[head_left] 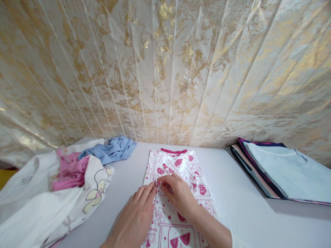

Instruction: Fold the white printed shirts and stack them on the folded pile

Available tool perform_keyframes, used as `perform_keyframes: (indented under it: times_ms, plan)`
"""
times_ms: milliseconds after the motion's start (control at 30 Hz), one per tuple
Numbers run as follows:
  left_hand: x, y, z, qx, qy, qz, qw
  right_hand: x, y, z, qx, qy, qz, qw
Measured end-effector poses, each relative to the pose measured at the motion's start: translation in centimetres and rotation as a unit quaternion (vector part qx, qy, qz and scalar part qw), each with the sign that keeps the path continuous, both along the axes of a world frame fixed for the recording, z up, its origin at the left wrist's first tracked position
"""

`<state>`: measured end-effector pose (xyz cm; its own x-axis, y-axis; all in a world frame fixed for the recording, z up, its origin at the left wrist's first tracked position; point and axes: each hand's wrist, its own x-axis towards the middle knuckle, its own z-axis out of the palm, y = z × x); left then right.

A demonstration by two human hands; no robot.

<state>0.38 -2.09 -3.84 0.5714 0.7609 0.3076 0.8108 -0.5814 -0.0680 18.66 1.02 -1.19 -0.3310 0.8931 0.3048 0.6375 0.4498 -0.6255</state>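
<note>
A white shirt with pink cartoon prints and a dark pink neckband [178, 162] lies on the table in front of me, its sides folded into a narrow strip, neckline away from me. My left hand [141, 210] rests along the shirt's left edge with the fingers stretched out flat. Over the middle of the shirt is my right hand [178, 193], its fingers curled and thumb and index finger close together at the cloth near my left fingertips. A small crease shows between the two hands. The lower end of the shirt runs out of view.
At left lies a loose heap with a white garment with a flower print [95, 193], a pink garment [72, 168] and a blue garment [111, 150]. A stack of folded clothes [284, 172] sits at right, light blue on top. Gold-patterned fabric [165, 69] hangs behind the white table [240, 213].
</note>
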Motion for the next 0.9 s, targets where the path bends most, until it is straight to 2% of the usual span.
perform_keyframes:
  times_ms: [200, 533, 767, 900]
  plan:
    - [0.0, 0.2, -0.2, 0.012, 0.013, -0.002, 1.000, -0.4, -0.9, -0.1, 0.036, -0.063, 0.034, 0.997]
    - [0.0, 0.3, -0.5, 0.038, -0.014, -0.015, 0.999, -1.4, -0.5, -0.5, 0.057, -0.130, 0.004, 0.990]
    - [0.1, 0.1, -0.3, 0.034, -0.038, -0.015, 0.999, -0.7, -0.1, -0.3, 0.031, -0.061, 0.007, 0.998]
    - [-0.1, 0.1, -0.6, 0.033, -0.030, -0.006, 0.999, 0.6, -0.1, 0.1, -0.004, -0.011, 0.048, 0.999]
